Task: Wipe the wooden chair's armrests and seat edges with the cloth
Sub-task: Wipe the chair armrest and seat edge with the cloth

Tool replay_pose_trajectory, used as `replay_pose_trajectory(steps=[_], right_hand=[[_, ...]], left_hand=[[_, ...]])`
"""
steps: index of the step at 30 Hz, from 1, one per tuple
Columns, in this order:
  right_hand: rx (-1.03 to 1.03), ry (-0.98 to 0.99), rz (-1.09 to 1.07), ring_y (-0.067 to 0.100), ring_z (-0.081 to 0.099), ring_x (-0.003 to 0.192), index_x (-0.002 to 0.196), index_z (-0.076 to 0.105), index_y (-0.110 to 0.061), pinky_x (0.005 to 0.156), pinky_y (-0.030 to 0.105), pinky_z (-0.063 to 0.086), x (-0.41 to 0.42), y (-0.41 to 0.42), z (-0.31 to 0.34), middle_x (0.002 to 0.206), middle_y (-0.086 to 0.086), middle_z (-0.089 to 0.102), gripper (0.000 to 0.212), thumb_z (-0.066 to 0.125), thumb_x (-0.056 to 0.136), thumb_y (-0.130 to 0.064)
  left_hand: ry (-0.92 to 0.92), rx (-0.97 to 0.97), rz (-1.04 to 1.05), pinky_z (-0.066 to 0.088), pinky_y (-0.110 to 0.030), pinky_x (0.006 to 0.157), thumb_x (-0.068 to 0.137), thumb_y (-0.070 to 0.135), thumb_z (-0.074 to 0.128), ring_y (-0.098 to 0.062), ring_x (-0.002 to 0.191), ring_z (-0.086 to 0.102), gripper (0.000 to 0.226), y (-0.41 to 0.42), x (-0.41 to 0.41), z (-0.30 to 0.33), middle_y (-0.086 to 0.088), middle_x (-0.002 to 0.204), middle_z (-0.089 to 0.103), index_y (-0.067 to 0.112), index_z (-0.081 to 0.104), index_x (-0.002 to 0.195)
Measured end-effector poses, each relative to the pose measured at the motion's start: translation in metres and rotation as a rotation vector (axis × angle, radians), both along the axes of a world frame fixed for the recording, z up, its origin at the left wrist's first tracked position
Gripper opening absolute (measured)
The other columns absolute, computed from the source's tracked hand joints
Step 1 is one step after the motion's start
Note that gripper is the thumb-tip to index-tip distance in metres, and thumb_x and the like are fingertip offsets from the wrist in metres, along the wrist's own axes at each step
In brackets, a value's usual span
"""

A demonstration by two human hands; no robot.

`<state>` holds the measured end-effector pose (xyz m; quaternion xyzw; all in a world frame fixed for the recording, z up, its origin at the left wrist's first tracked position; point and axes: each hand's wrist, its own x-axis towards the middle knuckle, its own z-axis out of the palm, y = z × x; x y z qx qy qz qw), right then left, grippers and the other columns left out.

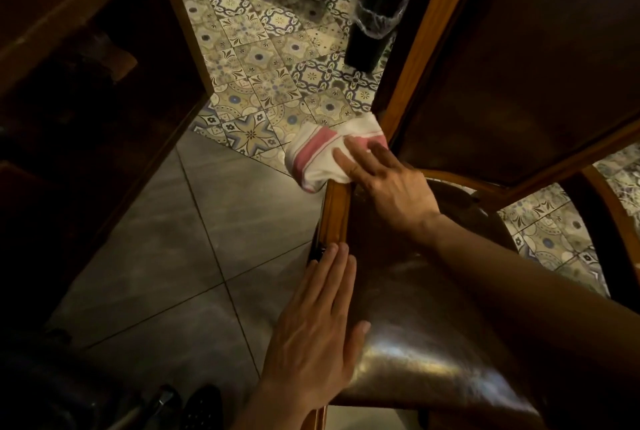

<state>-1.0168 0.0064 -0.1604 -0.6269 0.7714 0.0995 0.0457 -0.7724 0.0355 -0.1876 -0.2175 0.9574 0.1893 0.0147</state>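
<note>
At the centre of the frame the right hand (pixel 388 183) presses a white cloth with pink stripes (pixel 329 152) flat onto the far end of the wooden seat rail (pixel 337 211), just where the rail meets the chair's back post (pixel 426 48). Its fingers are spread over the fabric rather than clenched, pinning it by palm pressure, and part of the cloth hangs loose off the rail's outer side. The left hand (pixel 318 336), lower centre, lies open and flat along the nearer stretch of the same rail, holding nothing, apparently to steady the chair. The padded seat (pixel 415 343) looks glossy and leather-like.

The cloth is light, soft and limp, so it will likely bunch or slide under the palm unless folded into a pad and gripped at its upper edge. The rail's varnished wood looks smooth and hard; firm, even pressure along its length should serve. A lined black bin (pixel 375 20) stands on the patterned tiles in the upper centre.
</note>
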Motion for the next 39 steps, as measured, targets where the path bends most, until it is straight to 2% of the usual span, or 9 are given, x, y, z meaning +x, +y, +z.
replay_pose_trajectory(steps=[3, 13, 19, 23, 27, 32, 35, 37, 39], right_hand=[[0.003, 0.023, -0.033, 0.031, 0.003, 0.149, 0.154, -0.006, -0.035, 0.094, 0.047, 0.049, -0.014, -0.012, 0.002, 0.166, -0.004, -0.003, 0.091, 0.06, 0.093, -0.022], [-0.056, -0.039, -0.105, 0.03, 0.002, 0.15, 0.155, 0.0, -0.034, 0.099, 0.047, 0.043, -0.008, -0.014, -0.003, 0.166, -0.002, -0.001, 0.084, 0.054, 0.094, -0.017], [-0.036, -0.056, -0.154, 0.029, 0.0, 0.149, 0.155, 0.003, -0.034, 0.096, 0.047, 0.049, 0.0, -0.014, -0.001, 0.165, -0.003, 0.001, 0.093, 0.066, 0.087, -0.021], [-0.002, -0.06, -0.136, 0.031, 0.001, 0.149, 0.154, -0.001, -0.036, 0.093, 0.046, 0.052, 0.014, -0.008, 0.003, 0.165, -0.004, -0.004, 0.086, 0.053, 0.093, -0.008], [0.023, -0.129, -0.127, 0.031, 0.004, 0.149, 0.154, -0.001, -0.038, 0.094, 0.049, 0.051, 0.029, 0.006, 0.011, 0.165, -0.004, -0.007, 0.088, 0.051, 0.093, -0.002], [0.003, -0.225, -0.104, 0.028, 0.01, 0.149, 0.154, 0.011, -0.04, 0.099, 0.048, 0.047, 0.048, 0.022, 0.022, 0.165, -0.005, 0.002, 0.071, 0.049, 0.098, -0.016], [0.019, -0.275, -0.103, 0.026, 0.013, 0.148, 0.153, 0.015, -0.041, 0.101, 0.047, 0.046, 0.057, 0.031, 0.027, 0.165, -0.006, 0.005, 0.068, 0.05, 0.099, -0.021], [0.053, -0.276, -0.1, 0.027, 0.014, 0.148, 0.153, 0.015, -0.041, 0.103, 0.047, 0.044, 0.064, 0.035, 0.031, 0.165, -0.005, 0.005, 0.073, 0.057, 0.097, -0.02], [0.072, -0.28, -0.094, 0.027, 0.02, 0.146, 0.152, 0.02, -0.041, 0.106, 0.047, 0.042, 0.07, 0.039, 0.037, 0.164, -0.005, 0.01, 0.079, 0.064, 0.092, -0.014]], left_hand=[[-0.003, 0.009, 0.002, 0.008, -0.04, 0.119, 0.101, 0.053, 0.033, -0.023, 0.154, -0.002, 0.077, 0.0, 0.0, -0.001, -0.009, 0.168, -0.002, 0.008, 0.009, 0.159], [-0.007, 0.011, -0.01, 0.009, -0.039, 0.12, 0.098, 0.053, 0.039, -0.024, 0.154, 0.004, 0.079, -0.001, -0.002, 0.001, -0.01, 0.168, 0.004, 0.007, 0.016, 0.158], [-0.004, 0.021, -0.002, 0.012, -0.039, 0.118, 0.1, 0.05, 0.038, -0.022, 0.154, 0.0, 0.077, 0.0, -0.001, 0.001, -0.008, 0.168, -0.003, 0.009, 0.01, 0.159], [-0.006, 0.027, 0.005, 0.009, -0.038, 0.118, 0.1, 0.05, 0.036, -0.021, 0.154, -0.005, 0.077, 0.0, -0.001, 0.003, -0.005, 0.168, -0.007, 0.011, 0.006, 0.159], [-0.011, 0.034, -0.011, 0.004, -0.037, 0.119, 0.1, 0.055, 0.031, -0.019, 0.153, -0.01, 0.077, -0.001, 0.0, 0.004, -0.004, 0.168, -0.011, 0.013, 0.003, 0.159], [0.052, 0.109, -0.029, -0.002, -0.034, 0.124, 0.099, 0.063, 0.016, -0.007, 0.148, -0.025, 0.075, -0.01, 0.005, 0.009, 0.009, 0.163, -0.026, 0.026, -0.013, 0.157], [0.128, 0.092, 0.035, 0.001, -0.024, 0.12, 0.101, 0.058, 0.022, -0.003, 0.151, -0.01, 0.068, -0.027, 0.009, 0.019, 0.012, 0.166, -0.009, 0.029, 0.001, 0.16], [0.151, 0.085, 0.1, 0.006, -0.027, 0.121, 0.102, 0.055, 0.027, -0.005, 0.152, -0.002, 0.066, -0.04, 0.01, 0.027, 0.011, 0.165, 0.003, 0.027, 0.01, 0.159], [0.142, 0.072, 0.151, 0.012, -0.031, 0.121, 0.101, 0.053, 0.033, -0.005, 0.152, -0.001, 0.068, -0.052, 0.009, 0.034, 0.011, 0.165, 0.005, 0.028, 0.007, 0.159]])
